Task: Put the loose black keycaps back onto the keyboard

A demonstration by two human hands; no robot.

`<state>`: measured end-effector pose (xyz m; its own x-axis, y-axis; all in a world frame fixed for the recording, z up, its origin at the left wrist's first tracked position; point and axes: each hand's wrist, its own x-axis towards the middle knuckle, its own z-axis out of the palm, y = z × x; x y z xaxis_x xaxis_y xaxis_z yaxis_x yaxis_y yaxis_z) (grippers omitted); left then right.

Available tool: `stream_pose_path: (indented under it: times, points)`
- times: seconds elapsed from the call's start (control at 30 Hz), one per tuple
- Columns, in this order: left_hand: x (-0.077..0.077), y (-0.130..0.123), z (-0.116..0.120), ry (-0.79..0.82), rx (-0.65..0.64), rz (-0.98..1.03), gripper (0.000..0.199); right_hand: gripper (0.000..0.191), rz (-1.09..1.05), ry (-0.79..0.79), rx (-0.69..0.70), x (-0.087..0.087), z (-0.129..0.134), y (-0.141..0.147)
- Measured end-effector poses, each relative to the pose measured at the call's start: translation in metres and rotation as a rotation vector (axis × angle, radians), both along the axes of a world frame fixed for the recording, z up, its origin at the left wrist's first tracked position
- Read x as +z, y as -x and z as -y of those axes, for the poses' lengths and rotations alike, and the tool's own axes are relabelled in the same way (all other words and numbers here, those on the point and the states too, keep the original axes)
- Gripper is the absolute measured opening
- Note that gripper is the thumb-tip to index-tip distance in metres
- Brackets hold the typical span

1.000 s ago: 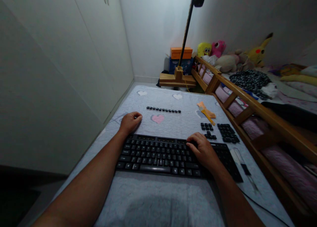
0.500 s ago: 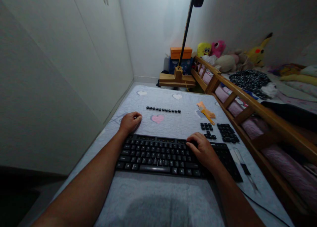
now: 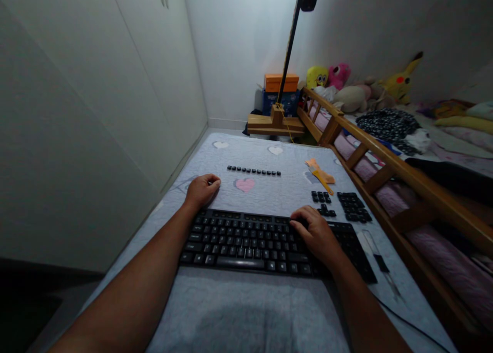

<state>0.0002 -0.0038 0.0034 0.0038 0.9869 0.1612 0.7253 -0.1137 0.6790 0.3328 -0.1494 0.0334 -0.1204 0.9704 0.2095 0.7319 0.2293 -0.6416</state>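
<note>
Grip: the left hand point(image 3: 204, 189) is loosely curled, thumb drawn in toward the fingers; whether something sits between them cannot be told. The right hand point(image 3: 314, 229) is bent over the keys, and whether it pinches one is hidden.
Keyboard point(image 3: 242, 240): black, flat on a pale quilted cover point(image 3: 246, 304) with heart prints, its long spacebar on the side nearest the person.
Left hand's place: resting on the cover just beyond the keyboard's far left corner.
Right hand's place: on the keyboard, right of its middle, thumb and forefinger near the far edge; it covers part of the keys.
Keycap row point(image 3: 254, 171): small dark pieces in one line beyond the keyboard, well apart from it.
Keycap groups: a small block point(image 3: 321, 196) and a stepped cluster point(image 3: 326, 211) beyond the keyboard's right part; a larger block point(image 3: 353, 207) farther right.
Brush point(image 3: 323, 181): yellow-handled, against an orange cloth point(image 3: 327, 177), beyond those groups from the keyboard.
Wire tool point(image 3: 381, 263): dark middle, thin loops, just right of the keyboard.
Cable point(image 3: 408, 317): trailing off near the keyboard's near right corner.
Wooden rail point(image 3: 389, 172): farther right of the keyboard, bordering a bed.
</note>
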Motion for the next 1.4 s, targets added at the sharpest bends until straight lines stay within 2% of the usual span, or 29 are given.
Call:
stream_pose_path:
  times: [0.93,1.2,1.4]
  points:
    - [-0.0034,0.0008,-0.0016,-0.023,-0.009,0.007,0.032,0.008,0.035,-0.017,-0.009,0.0014,0.0012,-0.0046]
    - [-0.0032,0.0010,-0.0014,-0.016,-0.008,0.007,0.031,0.008,0.030,-0.045,-0.072,0.0033,0.0003,-0.0090]
    - [-0.0028,0.0002,-0.0010,-0.016,0.000,-0.001,0.032,0.008,0.057,-0.043,-0.064,-0.0001,0.0003,-0.0054]
